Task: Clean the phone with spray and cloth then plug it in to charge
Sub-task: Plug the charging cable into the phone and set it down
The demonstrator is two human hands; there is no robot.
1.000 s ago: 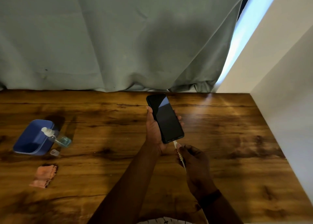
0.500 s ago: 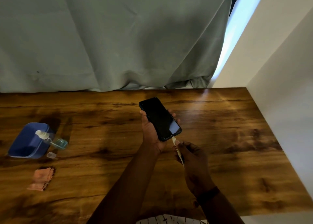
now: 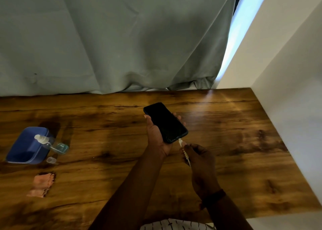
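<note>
Currently: phone (image 3: 165, 122) cradled face-up in left hand (image 3: 156, 137) above wooden desk (image 3: 235, 142), fingers wrapped round both long edges. Right hand (image 3: 200, 162) pinched closed on white charging plug (image 3: 182, 143), tip at phone's bottom edge; full seating not discernible. Phone long axis running away and leftward from plug, roughly in line with connector. Spray bottle (image 3: 52, 144), pink cloth (image 3: 42, 184) well apart, far left.

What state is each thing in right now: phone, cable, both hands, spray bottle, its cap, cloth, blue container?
phone: screen dark, held face up above the table
charging cable: plug at the phone's bottom edge; fully seated, cannot tell
left hand: cradling the phone
right hand: pinching the cable
spray bottle: lying down, uncapped
cap: off, beside the bottle
cloth: crumpled on the table
blue container: on the table
</note>
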